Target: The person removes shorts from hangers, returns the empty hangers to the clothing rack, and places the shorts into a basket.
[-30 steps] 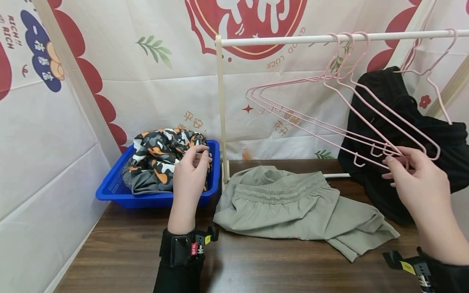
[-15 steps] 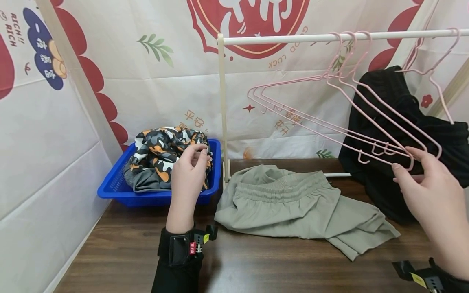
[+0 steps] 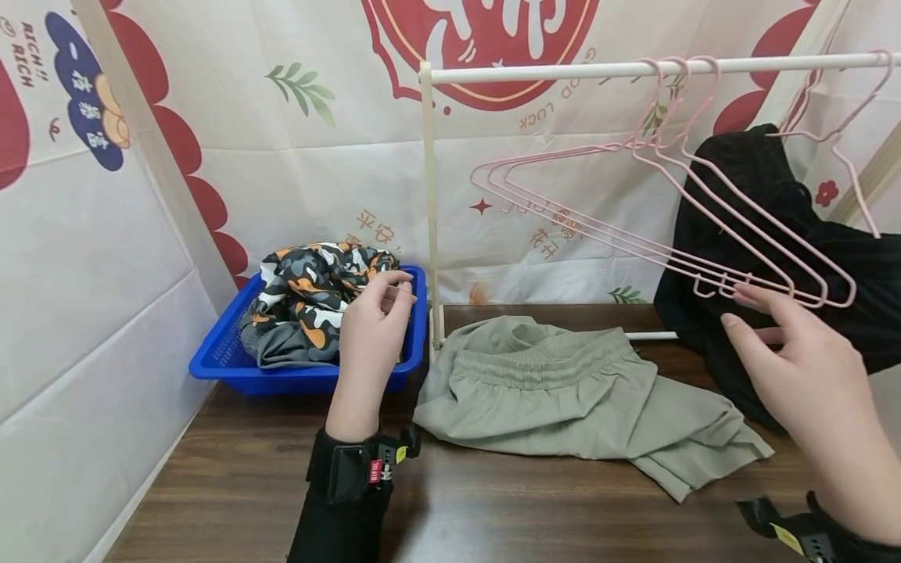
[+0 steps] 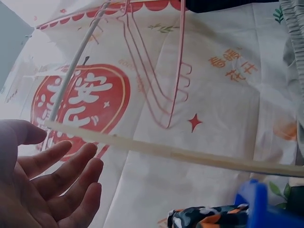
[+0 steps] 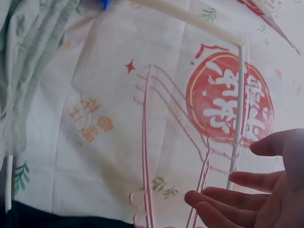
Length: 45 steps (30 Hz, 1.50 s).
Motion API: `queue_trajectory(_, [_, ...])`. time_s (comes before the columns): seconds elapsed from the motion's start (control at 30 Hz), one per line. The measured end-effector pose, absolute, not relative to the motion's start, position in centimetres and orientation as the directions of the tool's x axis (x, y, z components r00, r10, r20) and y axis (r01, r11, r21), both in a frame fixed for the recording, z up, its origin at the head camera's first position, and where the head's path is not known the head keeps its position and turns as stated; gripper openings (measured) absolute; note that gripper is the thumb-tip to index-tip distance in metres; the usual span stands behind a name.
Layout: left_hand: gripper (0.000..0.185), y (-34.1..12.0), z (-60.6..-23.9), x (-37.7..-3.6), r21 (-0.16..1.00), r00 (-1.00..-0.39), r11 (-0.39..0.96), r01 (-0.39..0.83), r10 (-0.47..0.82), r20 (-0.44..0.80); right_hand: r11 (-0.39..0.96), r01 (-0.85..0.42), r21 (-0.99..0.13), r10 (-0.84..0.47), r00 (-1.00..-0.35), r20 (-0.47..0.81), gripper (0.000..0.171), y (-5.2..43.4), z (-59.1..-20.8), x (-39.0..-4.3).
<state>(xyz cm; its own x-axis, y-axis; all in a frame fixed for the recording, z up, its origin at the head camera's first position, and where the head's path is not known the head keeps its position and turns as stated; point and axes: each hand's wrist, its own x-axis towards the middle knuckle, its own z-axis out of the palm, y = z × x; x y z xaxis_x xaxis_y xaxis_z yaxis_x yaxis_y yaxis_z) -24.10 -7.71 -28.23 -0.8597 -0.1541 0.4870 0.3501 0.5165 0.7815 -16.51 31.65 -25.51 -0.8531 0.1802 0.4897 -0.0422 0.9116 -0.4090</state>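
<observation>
Three hangers: three pink wire hangers hang empty in a bunch on the white rack rail, and my right hand is just below their lower right ends.
Right hand: my right hand is open, fingers straight and spread, reaching up under the hangers' bottom wires; I judge the fingertips are at or just short of the wire, and I hold none of it.
Left hand: my left hand is raised left of the rack's upright post, over the blue basket, fingers loosely bent toward the thumb. From the left wrist view the palm is empty, so it holds nothing.
Done so far: one black garment already hangs from the rail to the right of the three hangers, on a fourth pink hanger, I think.
In hand: I judge I am picking a free hanger; none is lifted off the rail yet.
Waiting, first: the grey-green shorts lie flat on the counter at the foot of the rack, waistband toward the post, not yet on a hanger.
Waiting, second: a camouflage garment is bundled in the blue basket, left of the post, with a grey piece under it.
Left to do: most of it, by my reckoning.
</observation>
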Motion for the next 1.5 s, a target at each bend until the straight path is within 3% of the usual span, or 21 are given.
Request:
queue_trajectory(0.23, [0.026, -6.1, -29.1, -24.3, 0.742, -0.854, 0.553, 0.379, -0.099, 0.51, 0.893, -0.13, -0.43, 0.073, -0.903, 0.424, 0.049, 30.2, -25.6, -17.8])
queue_trajectory(0.63, [0.022, -1.8, -31.3, -24.8, 0.672, -0.886, 0.628, 0.394, 0.063, 0.46, 0.847, -0.204, -0.491, -0.008, -0.928, 0.371, 0.048, 28.0, -26.1, -19.4])
queue_trajectory(1.07, [0.017, 3.2, -33.5, -23.9, 0.454, -0.881, 0.773, 0.443, 0.281, 0.381, 0.824, -0.198, -0.531, -0.046, -0.957, 0.286, 0.05, 27.1, -27.8, -21.0])
queue_trajectory(1.27, [0.019, 5.1, -34.4, -23.7, 0.332, -0.877, 0.827, 0.454, 0.349, 0.33, 0.842, -0.195, -0.503, -0.07, -0.964, 0.256, 0.051, 26.7, -28.6, -21.8])
queue_trajectory(1.5, [0.025, 6.4, -35.7, -23.6, 0.271, -0.869, 0.829, 0.49, 0.439, 0.228, 0.867, -0.204, -0.455, -0.108, -0.968, 0.227, 0.051, 26.6, -29.4, -22.4])
